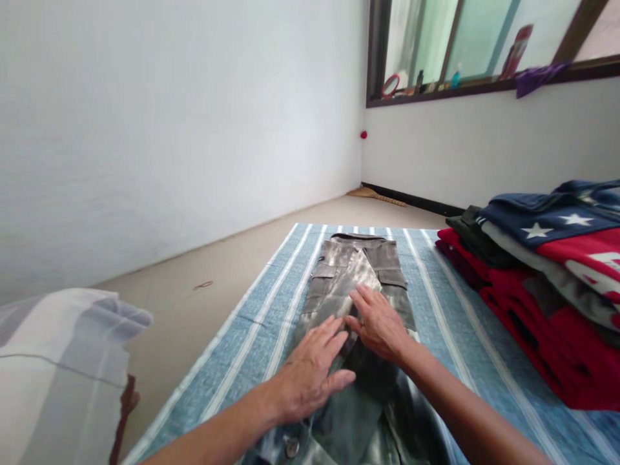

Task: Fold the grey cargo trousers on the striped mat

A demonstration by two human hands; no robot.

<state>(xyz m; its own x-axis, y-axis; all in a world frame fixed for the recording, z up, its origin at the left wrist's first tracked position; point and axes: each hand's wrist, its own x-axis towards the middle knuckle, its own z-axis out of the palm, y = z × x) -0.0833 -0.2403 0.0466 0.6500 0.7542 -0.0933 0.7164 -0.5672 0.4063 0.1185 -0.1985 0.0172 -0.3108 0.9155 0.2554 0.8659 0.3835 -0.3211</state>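
The grey-green cargo trousers (356, 284) lie flat on the blue striped mat (252, 323), and everything here is placed from them. Their long axis runs straight away from the person: the buttoned part sits at the near end, under the forearms, and the far end with the cargo pockets points toward the wall below the window (484, 45). The garment lies folded along its length into 1 narrow strip.

Both hands rest on the trousers near the middle of that strip. The left hand (310, 371) lies palm down with fingers spread and flat, on the left half of the cloth, thumb pointing toward the centre line; it grips nothing. The right hand (382, 323) sits just beyond it and slightly to the right, also flat and unclenched, its fingertips angled across the centre fold toward the left. The 2 hands are just beside each other, nearly touching at the fingertips. The right hand is the nearer of the 2 to the far pocket end; the left is nearer the buttoned end.

To the right of the trousers, still on the mat, stands a stack of folded clothes (537, 284) in red, grey and navy with white stars. To the left, well apart and off the mat, lies a white pillow (58, 361) on the bare floor (194, 303).
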